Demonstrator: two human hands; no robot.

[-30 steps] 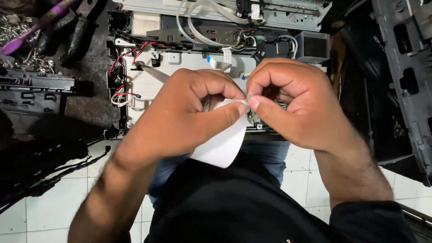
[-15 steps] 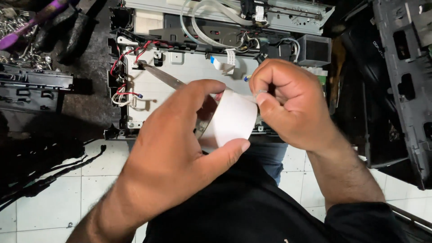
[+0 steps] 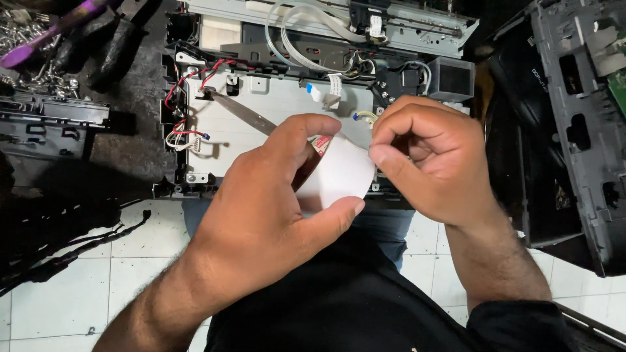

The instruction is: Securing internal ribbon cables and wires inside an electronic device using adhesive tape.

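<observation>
The left hand (image 3: 261, 208) grips a white roll of tape (image 3: 339, 176), thumb curled under its lower edge and forefinger laid over the top, where a small red patch shows on the roll. The right hand (image 3: 424, 156) is bunched just beside it, thumb and forefinger pinched at the roll's right edge — what lies between the fingertips is too small to make out. The roll sits between the two hands, held in the air above the person's lap.

Behind the hands lies an opened machine chassis (image 3: 261, 117) with a pale metal plate; a dark flat blade (image 3: 238, 112) slants across it. Red and white wires (image 3: 186, 130) run down its left edge, and white ribbon cables (image 3: 303, 45) loop along the top. To the right stands a black plastic housing (image 3: 574, 137). At the upper left — a heap of screws (image 3: 23, 29) with a purple handle (image 3: 49, 26). Below is a white tiled floor (image 3: 78, 287).
</observation>
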